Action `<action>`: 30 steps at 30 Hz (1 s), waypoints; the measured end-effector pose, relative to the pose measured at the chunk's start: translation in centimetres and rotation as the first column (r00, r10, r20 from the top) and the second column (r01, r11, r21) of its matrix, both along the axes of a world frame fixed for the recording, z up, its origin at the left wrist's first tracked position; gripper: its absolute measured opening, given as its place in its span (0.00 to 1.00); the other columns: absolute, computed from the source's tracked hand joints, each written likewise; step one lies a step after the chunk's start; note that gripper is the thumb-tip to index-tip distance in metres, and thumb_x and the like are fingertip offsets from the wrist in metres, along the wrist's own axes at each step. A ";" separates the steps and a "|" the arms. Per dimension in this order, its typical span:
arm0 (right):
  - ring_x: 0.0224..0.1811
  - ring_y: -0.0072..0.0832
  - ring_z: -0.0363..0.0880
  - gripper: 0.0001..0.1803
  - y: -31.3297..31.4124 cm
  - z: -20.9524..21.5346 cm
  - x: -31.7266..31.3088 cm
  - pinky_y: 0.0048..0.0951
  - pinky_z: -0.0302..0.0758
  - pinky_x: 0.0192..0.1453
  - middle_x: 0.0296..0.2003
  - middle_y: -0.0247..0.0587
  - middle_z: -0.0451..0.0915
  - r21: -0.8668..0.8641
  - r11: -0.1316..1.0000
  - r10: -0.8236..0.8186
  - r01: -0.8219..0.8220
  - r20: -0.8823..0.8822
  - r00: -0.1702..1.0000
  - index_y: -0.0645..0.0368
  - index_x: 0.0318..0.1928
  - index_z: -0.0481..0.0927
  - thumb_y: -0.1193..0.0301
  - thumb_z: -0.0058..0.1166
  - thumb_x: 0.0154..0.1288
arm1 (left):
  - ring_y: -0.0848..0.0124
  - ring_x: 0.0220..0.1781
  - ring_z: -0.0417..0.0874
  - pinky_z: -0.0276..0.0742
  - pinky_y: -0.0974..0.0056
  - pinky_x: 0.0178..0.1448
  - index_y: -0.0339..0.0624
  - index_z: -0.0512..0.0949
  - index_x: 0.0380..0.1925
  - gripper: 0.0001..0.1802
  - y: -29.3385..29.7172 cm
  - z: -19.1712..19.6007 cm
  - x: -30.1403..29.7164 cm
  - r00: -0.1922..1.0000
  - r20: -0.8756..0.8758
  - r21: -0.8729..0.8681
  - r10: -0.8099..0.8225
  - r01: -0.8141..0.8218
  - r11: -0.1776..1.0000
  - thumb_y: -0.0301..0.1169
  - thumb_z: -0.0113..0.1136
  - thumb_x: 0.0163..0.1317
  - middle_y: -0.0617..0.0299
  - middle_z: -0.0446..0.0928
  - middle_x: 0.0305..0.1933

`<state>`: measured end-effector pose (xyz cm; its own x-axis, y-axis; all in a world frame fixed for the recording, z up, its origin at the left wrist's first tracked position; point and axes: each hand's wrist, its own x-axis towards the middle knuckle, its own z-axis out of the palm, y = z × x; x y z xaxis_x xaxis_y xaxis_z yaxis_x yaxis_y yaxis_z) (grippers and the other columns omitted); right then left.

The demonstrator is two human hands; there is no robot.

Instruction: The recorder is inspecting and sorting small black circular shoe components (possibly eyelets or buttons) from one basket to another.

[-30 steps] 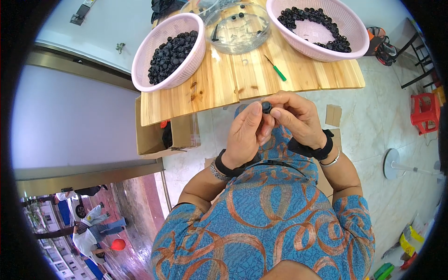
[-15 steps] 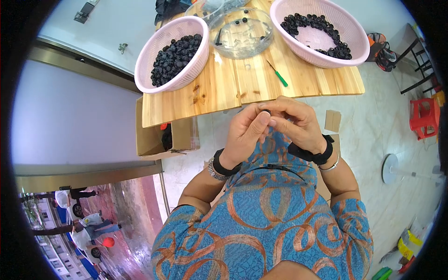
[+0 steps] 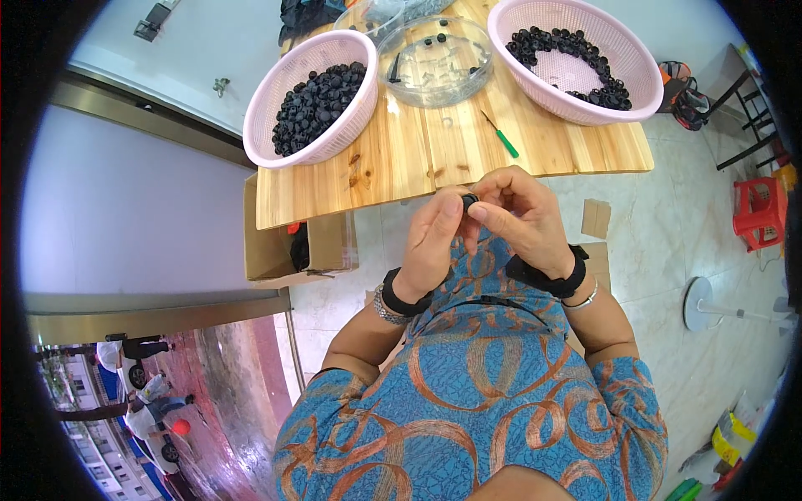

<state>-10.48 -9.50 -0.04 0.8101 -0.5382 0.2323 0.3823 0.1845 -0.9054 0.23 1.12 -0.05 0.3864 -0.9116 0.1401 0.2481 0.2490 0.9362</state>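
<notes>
Just in front of the table's near edge, my two hands meet around a small round black plastic piece (image 3: 469, 202). My left hand (image 3: 428, 242) pinches it from the left between thumb and fingers. From the other side, the thumb and fingers of my right hand (image 3: 526, 224) press on it too. Fingertips cover part of the piece, and its exact kind is too small to make out. A pink basket (image 3: 363, 117) at the left holds a heap of similar black pieces. Another pink basket (image 3: 526, 88) at the right has more, lying in a ring.
On the wooden table (image 3: 376, 185) lie a green-handled pick (image 3: 506, 144) and a clear round tray (image 3: 434, 102) with a few black pieces. Under the left edge stands an open cardboard box (image 3: 338, 242). A red stool (image 3: 758, 209) is at the far right.
My fingers have shifted around the black piece, and more of it shows now. My right thumb has moved slightly left and up onto it.
</notes>
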 end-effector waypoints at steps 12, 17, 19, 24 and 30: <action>0.26 0.16 0.71 0.11 0.2 1.0 -0.9 0.18 0.69 0.29 0.31 0.33 0.74 -0.127 0.992 -0.012 0.012 -0.001 1.000 0.64 0.43 0.75 0.74 0.55 0.60 | 0.81 0.28 0.68 0.64 0.77 0.28 0.37 0.71 0.46 0.17 0.0 0.4 0.2 0.958 0.225 -0.157 0.180 -0.146 0.977 0.32 0.59 0.59 0.66 0.68 0.30; 0.27 0.17 0.72 0.15 -1.5 -0.5 -1.6 0.20 0.73 0.32 0.30 0.34 0.75 0.223 0.931 0.285 -0.288 0.046 0.957 0.64 0.47 0.72 0.68 0.51 0.64 | 0.78 0.26 0.69 0.65 0.75 0.30 0.38 0.76 0.45 0.20 -0.2 2.9 1.7 0.669 0.729 -0.129 0.142 -0.069 0.989 0.26 0.66 0.50 0.66 0.69 0.29; 0.26 0.17 0.70 0.16 -1.3 -1.6 -1.4 0.21 0.73 0.31 0.27 0.32 0.73 0.320 0.891 0.303 -0.321 0.105 0.947 0.65 0.47 0.72 0.66 0.50 0.65 | 0.78 0.26 0.69 0.64 0.74 0.30 0.39 0.80 0.39 0.16 -0.6 2.9 1.6 0.634 0.761 -0.139 0.139 -0.050 0.989 0.25 0.67 0.47 0.66 0.68 0.27; 0.22 0.17 0.66 0.22 -0.2 -2.4 -0.8 0.23 0.72 0.29 0.21 0.30 0.67 0.444 0.812 0.307 -0.379 0.226 0.924 0.67 0.51 0.70 0.59 0.44 0.68 | 0.79 0.26 0.68 0.63 0.74 0.29 0.39 0.80 0.38 0.15 -1.0 2.5 1.3 0.706 0.689 -0.129 0.165 -0.105 0.986 0.25 0.67 0.47 0.68 0.67 0.24; 0.20 0.18 0.66 0.24 0.7 -1.4 -0.8 0.21 0.71 0.25 0.21 0.31 0.67 0.355 0.898 0.224 -0.259 0.137 0.965 0.67 0.47 0.71 0.56 0.37 0.70 | 0.80 0.25 0.69 0.64 0.75 0.28 0.38 0.80 0.38 0.14 -0.8 1.6 0.5 0.796 0.578 -0.150 0.179 -0.111 0.982 0.23 0.66 0.47 0.66 0.67 0.25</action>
